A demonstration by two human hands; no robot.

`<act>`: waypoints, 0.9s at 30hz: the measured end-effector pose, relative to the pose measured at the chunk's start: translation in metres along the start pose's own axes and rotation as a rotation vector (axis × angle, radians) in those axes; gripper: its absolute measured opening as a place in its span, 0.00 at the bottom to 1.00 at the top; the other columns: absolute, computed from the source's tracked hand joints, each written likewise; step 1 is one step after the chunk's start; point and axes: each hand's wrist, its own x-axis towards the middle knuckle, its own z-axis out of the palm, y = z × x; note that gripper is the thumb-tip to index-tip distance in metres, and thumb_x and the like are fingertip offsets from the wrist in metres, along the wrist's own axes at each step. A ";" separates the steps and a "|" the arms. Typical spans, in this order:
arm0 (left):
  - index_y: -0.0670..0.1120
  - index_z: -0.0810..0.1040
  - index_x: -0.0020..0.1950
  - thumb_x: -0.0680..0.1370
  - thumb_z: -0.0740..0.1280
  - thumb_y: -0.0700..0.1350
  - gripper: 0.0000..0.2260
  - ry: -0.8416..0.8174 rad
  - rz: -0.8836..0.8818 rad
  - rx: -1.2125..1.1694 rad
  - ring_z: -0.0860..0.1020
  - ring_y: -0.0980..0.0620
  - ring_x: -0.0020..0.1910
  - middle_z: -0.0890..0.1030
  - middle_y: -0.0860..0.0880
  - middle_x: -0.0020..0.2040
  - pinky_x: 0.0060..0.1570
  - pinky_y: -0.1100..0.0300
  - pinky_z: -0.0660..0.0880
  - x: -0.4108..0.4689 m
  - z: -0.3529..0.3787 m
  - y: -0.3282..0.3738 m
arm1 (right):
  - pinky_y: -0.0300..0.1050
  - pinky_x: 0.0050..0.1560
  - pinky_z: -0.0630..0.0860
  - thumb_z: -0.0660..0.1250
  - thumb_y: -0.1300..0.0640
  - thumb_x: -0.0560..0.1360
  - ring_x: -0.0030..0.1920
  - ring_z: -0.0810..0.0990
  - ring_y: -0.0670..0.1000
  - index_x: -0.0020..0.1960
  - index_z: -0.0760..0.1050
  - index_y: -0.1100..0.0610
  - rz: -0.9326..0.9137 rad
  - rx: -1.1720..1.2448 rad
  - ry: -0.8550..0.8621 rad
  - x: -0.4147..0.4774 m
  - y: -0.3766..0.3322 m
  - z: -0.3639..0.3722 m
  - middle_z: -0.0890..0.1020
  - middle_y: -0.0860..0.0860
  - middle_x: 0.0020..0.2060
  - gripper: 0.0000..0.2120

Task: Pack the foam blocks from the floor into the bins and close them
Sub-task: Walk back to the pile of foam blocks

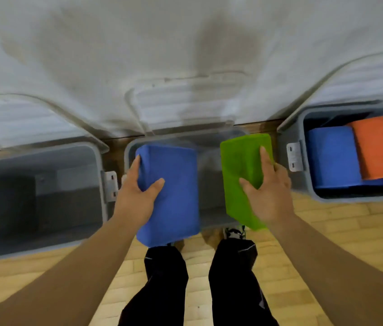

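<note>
A blue foam block (171, 194) was gripped by the left hand (136, 196), the thumb laid across its upper face and the fingers wrapped round its left edge. A green foam block (240, 165) was gripped in the same way by the right hand (268, 194), thumb on the face and fingers curled round the right edge. The hands were kept apart, one block in each. Both blocks were held above the open middle bin (209, 203), the blue one over its left side and the green one over its right, with the near ends reaching past the bin's front rim.

Three grey bins were set in a row against a pale wall (115, 43) on a wooden floor (327, 231). The left bin (44, 251) stood open. In the right bin (350, 198) an orange block (376, 147) was seen lying tilted on a packed blue block (331, 156). A clear lid (181, 100) was raised behind the middle bin, against the wall. Black trousers (167, 278) and one shoe (234, 232) were visible below the blocks.
</note>
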 end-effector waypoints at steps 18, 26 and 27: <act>0.53 0.58 0.82 0.81 0.69 0.50 0.32 -0.164 -0.124 0.011 0.74 0.54 0.68 0.75 0.52 0.71 0.69 0.61 0.69 0.239 0.299 -0.254 | 0.56 0.69 0.66 0.60 0.43 0.82 0.68 0.66 0.66 0.82 0.45 0.40 -0.077 -0.320 -0.169 0.171 0.149 0.283 0.53 0.61 0.77 0.34; 0.54 0.55 0.82 0.77 0.70 0.59 0.39 -0.440 -0.311 0.427 0.69 0.41 0.73 0.63 0.43 0.78 0.71 0.52 0.68 0.112 0.162 -0.155 | 0.57 0.73 0.64 0.64 0.38 0.78 0.76 0.60 0.64 0.82 0.48 0.43 0.115 -0.326 -0.447 0.093 0.083 0.155 0.51 0.56 0.80 0.39; 0.54 0.57 0.82 0.77 0.70 0.60 0.38 -0.466 -0.319 0.455 0.70 0.41 0.71 0.64 0.42 0.77 0.70 0.51 0.70 0.085 0.132 -0.133 | 0.57 0.73 0.65 0.65 0.37 0.78 0.76 0.61 0.63 0.82 0.49 0.44 0.133 -0.319 -0.482 0.070 0.068 0.127 0.53 0.56 0.80 0.40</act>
